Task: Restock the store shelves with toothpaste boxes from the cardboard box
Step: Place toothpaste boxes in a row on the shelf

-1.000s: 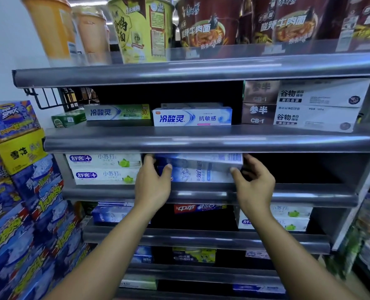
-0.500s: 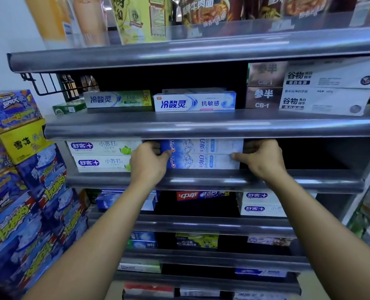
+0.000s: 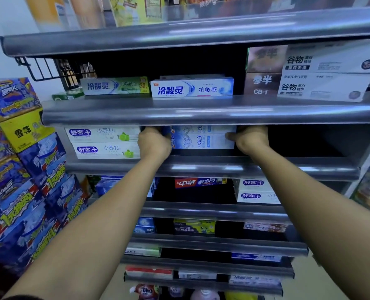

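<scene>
**Two boxes held end to end, deep in the middle shelf**

A stack of two long blue-and-white toothpaste boxes (image 3: 201,138) lies on the grey metal shelf (image 3: 223,167), one on the other, printed faces outward; the long axis runs left to right, level with the shelf front; the hands sit one at each end. The left hand (image 3: 155,144) curls round the left end of the stack; the right hand (image 3: 250,138) clasps the right end, thumb against the box face, its other fingers hidden under the shelf above. Both hands are equally near, so the coming move looks like a straight push or a square-up along the depth of the shelf, not a turn.

Just beside the left hand, touching or nearly so, stand two stacked white boxes with green lime prints (image 3: 104,141); these limit any shift leftward. The rounded grey upper shelf lip (image 3: 201,111) overhangs the knuckles and leaves little room to lift. Blue and yellow printed cartons (image 3: 17,169) are piled well to the left; the cardboard supply box is not in view.
</scene>
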